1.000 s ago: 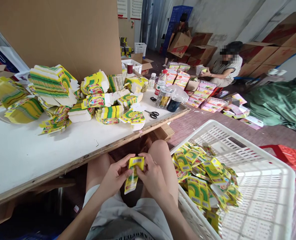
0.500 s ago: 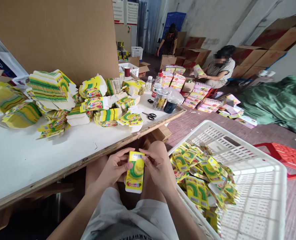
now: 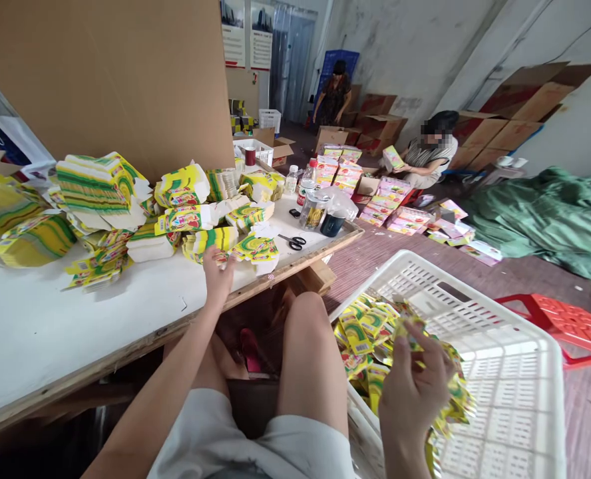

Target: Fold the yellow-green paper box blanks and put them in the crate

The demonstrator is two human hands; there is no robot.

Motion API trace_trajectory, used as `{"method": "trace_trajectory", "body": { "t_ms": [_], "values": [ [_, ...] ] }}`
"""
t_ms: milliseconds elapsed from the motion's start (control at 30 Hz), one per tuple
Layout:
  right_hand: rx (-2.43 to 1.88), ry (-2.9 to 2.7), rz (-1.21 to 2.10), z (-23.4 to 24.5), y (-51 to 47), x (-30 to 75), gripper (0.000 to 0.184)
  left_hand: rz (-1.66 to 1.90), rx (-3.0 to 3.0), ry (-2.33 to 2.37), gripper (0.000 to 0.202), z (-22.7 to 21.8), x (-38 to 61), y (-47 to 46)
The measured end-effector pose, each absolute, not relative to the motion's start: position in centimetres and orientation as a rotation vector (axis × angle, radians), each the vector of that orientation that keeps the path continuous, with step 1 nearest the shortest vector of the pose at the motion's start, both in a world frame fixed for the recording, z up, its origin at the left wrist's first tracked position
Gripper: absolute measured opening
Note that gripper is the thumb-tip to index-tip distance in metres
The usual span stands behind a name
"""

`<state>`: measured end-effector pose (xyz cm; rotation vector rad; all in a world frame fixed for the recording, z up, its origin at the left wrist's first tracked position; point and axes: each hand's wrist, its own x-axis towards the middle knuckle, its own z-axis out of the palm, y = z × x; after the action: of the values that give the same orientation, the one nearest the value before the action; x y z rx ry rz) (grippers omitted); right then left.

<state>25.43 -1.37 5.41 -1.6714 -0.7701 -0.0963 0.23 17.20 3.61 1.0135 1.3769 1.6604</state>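
My left hand (image 3: 219, 273) reaches over the table edge, with its fingers apart at a stack of yellow-green folded cartons (image 3: 210, 241). Whether the fingertips touch the stack, I cannot tell. Beside them lie loose flat cartons (image 3: 256, 247). Above the white plastic basket (image 3: 505, 392) is my right hand (image 3: 415, 379), slightly blurred, its fingers spread. Many small yellow-green cartons (image 3: 360, 329) are heaped in the basket's near left part, partly hidden by this hand. Something yellow and blurred shows behind its fingertips; I see no carton clearly held.
Scissors (image 3: 293, 242), a jar (image 3: 313, 209), a dark cup (image 3: 331, 225) and bottles stand or lie near the table's right end. A red stool (image 3: 565, 319) is beyond the basket. Two people are farther back, among pink boxes (image 3: 390, 193) and brown cartons (image 3: 520, 113).
Both hands held a small carton over my lap; now they are apart. The left moved up to the carton stacks, the right over the basket. The view shifted slightly.
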Motion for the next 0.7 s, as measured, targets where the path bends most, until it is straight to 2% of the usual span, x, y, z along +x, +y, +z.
{"method": "trace_trajectory", "body": {
  "t_ms": [100,200,267,400,500,600,700],
  "values": [
    [-1.654,-0.790,0.172,3.2,-1.7,25.4,0.035,1.580,0.888,1.356,0.037,2.8,-0.9,21.0],
    [-1.553,-0.774,0.417,2.0,-1.3,23.2,0.033,1.532,0.813,1.277,0.029,2.7,-1.2,21.0],
    [-1.488,-0.800,0.538,2.1,-0.7,21.2,0.031,1.546,0.790,1.219,0.029,2.8,-1.0,18.7],
    [-1.366,-0.911,0.842,2.8,0.9,17.4,0.031,1.529,0.809,1.114,0.040,2.2,0.4,10.6],
    [-1.221,-0.877,1.005,2.8,1.6,16.1,0.033,1.428,0.852,1.083,0.031,1.6,1.7,5.0],
    [-1.173,-0.773,1.079,2.5,1.7,16.3,0.027,1.307,0.903,1.033,0.023,1.8,1.9,2.7],
    [-1.136,-0.739,1.170,2.2,1.3,16.9,0.028,1.153,0.905,0.833,0.033,2.7,1.0,3.3]
  ]
}}
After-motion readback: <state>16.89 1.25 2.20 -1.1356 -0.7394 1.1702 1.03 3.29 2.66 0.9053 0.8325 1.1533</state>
